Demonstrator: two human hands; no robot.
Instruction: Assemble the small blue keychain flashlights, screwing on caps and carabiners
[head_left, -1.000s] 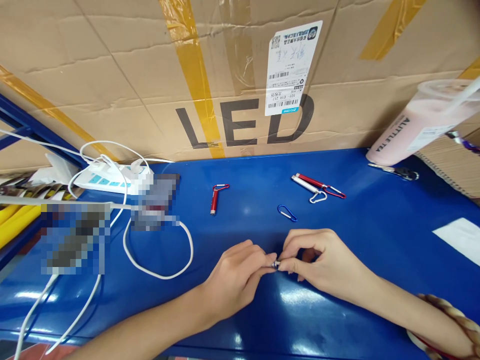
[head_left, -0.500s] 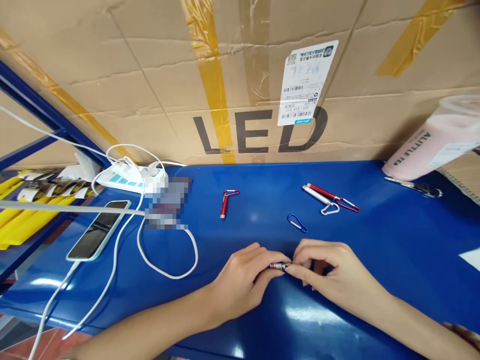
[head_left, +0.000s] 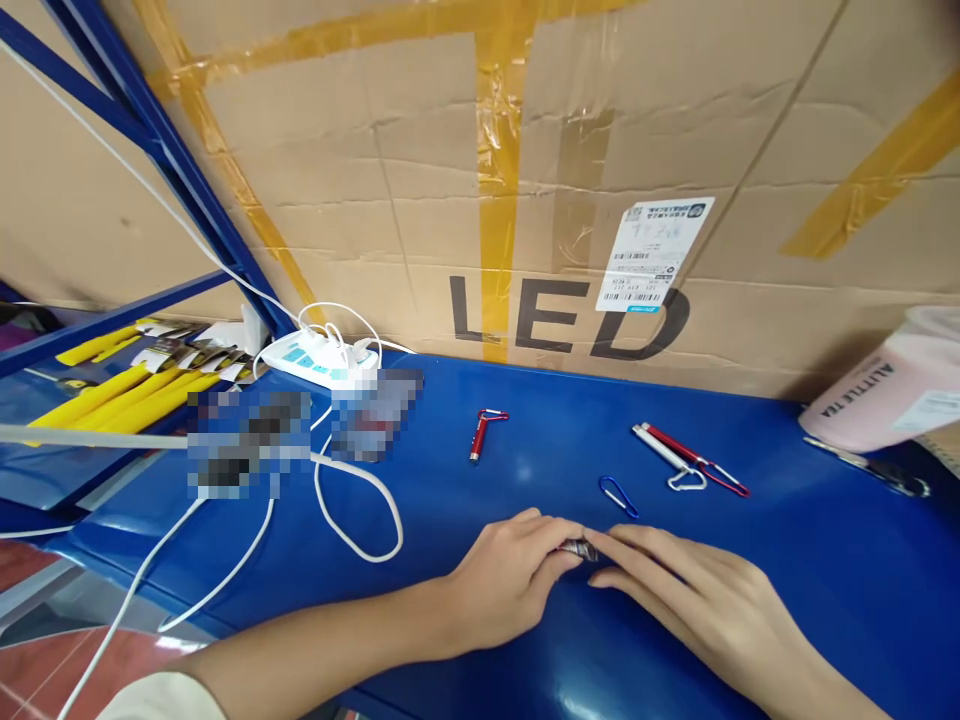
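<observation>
My left hand (head_left: 514, 575) pinches a small silvery cylinder (head_left: 582, 549) between thumb and fingers; most of it is hidden, and its kind cannot be made out. At its right end, the fingertips of my right hand (head_left: 690, 595) touch or nearly touch it, fingers stretched and thumb apart. Just beyond the hands lies a blue carabiner clip (head_left: 619, 497). A silver pen-like keychain light (head_left: 658, 449) and a longer red one (head_left: 675, 447), each with a carabiner, lie side by side farther right. To the left is a short red keychain light (head_left: 478, 438) with a red clip.
A cardboard box (head_left: 420, 220) marked LED stands behind the blue tabletop (head_left: 540, 430). Left are a white power strip (head_left: 322, 362), looping cables (head_left: 375, 555) and yellow packages (head_left: 142, 395). Keys (head_left: 870, 466) and a pink cup (head_left: 862, 395) lie at right.
The view has shifted, so things sit lower and farther right. My right thumb has come away from the cylinder's end and the right fingers have straightened. My left hand keeps its pinch.
</observation>
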